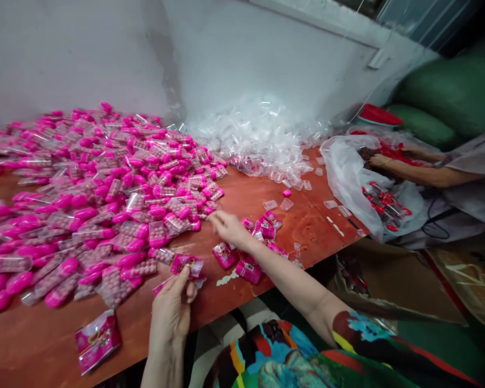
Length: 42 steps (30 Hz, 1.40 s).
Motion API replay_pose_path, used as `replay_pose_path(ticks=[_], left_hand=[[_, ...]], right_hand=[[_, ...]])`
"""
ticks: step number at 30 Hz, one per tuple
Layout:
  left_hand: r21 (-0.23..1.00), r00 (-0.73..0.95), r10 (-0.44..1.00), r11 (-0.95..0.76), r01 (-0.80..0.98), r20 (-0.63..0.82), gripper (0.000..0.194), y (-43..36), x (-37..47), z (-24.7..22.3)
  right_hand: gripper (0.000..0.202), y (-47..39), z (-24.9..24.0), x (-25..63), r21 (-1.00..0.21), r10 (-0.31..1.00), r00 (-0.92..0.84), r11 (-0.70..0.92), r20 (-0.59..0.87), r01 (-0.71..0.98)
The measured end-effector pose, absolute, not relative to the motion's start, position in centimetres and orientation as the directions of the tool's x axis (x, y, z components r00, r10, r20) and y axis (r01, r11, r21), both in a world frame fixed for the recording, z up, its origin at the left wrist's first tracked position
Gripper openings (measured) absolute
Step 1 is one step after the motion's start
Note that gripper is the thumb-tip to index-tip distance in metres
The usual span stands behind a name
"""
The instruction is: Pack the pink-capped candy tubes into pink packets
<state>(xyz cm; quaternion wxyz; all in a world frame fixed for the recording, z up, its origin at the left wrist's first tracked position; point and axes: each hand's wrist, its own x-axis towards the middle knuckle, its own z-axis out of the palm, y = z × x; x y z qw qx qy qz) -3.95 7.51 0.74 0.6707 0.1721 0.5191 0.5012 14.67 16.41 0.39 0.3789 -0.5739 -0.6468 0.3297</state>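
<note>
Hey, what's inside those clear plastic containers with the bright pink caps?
Small round pale-pink balls show inside the clear plastic containers with bright pink caps. The opaque caps cover whatever is under them, and the insides of containers buried deeper are hidden.

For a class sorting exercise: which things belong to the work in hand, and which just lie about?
Work in hand, apparently:
- pink packet, in left hand
- pink-ended containers, beside right hand

Lying about, likely:
- green sacks
- cardboard box

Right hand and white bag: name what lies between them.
Between the right hand and the white bag, the head view shows pink packets, a small pink piece and clear plastic pieces.
</note>
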Motion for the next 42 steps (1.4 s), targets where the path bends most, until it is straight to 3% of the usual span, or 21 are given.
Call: replay_pose_path(ticks=[1, 3, 7, 9, 13, 15, 18, 21, 24, 31, 37, 42], left_hand=[[0.753, -0.042, 0.848, 0.447, -0.483, -0.529, 0.040, 7.7, -3.9, 0.7], [0.753, -0.040, 0.842, 0.458, -0.474, -0.537, 0.040, 8.2, -3.4, 0.6], [0.736, -0.047, 0.827, 0.470, -0.488, -0.560, 0.043, 9.1, -2.0, 0.7], [0.726, -0.037, 0.822, 0.479, -0.494, -0.568, 0.045, 9.5, -1.6, 0.8], [0.695, -0.041, 0.818, 0.460, -0.553, -0.574, 0.044, 10.0, -1.7, 1.0], [0.671, -0.053, 0.812, 0.442, -0.595, -0.582, 0.042, 10.2, -1.8, 1.2], [0.625, -0.059, 0.802, 0.414, -0.662, -0.594, 0.036, 10.1, -1.7, 1.8], [0.576, -0.037, 0.804, 0.391, -0.718, -0.593, 0.031, 9.6, -1.3, 2.4], [0.529, -0.016, 0.798, 0.384, -0.757, -0.602, 0.029, 8.6, -1.1, 2.7], [0.473, -0.025, 0.784, 0.349, -0.809, -0.620, 0.023, 6.8, -1.1, 2.5], [0.519, -0.036, 0.808, 0.343, -0.783, -0.588, 0.026, 6.2, -0.6, 2.2], [0.590, -0.002, 0.844, 0.373, -0.717, -0.536, 0.027, 5.8, -0.2, 2.1]], right_hand=[[0.033, 18.2, 0.5, 15.6, -0.857, 0.992, 0.098, 0.014, 0.075, 0.515], [0.033, 21.6, 0.3, 16.8, -0.846, 0.980, 0.188, -0.052, 0.058, 0.531], [0.045, 25.6, -1.3, 17.3, -0.848, 0.988, 0.103, -0.149, -0.112, 0.509], [0.041, 25.9, -2.0, 17.5, -0.858, 0.984, 0.042, -0.174, -0.175, 0.483], [0.039, 23.7, -2.1, 18.8, -0.886, 0.989, 0.024, -0.139, -0.143, 0.442], [0.047, 21.5, -1.6, 19.4, -0.932, 0.997, -0.005, -0.074, -0.081, 0.356], [0.051, 17.4, -0.5, 19.2, -0.997, 0.994, -0.111, -0.003, -0.012, 0.074], [0.051, 13.3, 0.6, 17.8, -0.990, 0.987, -0.156, -0.047, -0.026, -0.133], [0.045, 10.0, 1.1, 15.8, -0.970, 0.987, -0.144, -0.104, -0.073, -0.219], [0.042, 5.9, -0.2, 12.1, -0.965, 0.993, -0.048, -0.120, -0.112, -0.232], [0.042, 4.6, -1.2, 11.8, -0.982, 0.997, 0.001, -0.082, -0.083, -0.169], [0.044, 4.4, -1.6, 12.6, -0.980, 0.993, -0.085, -0.095, -0.081, -0.177]])
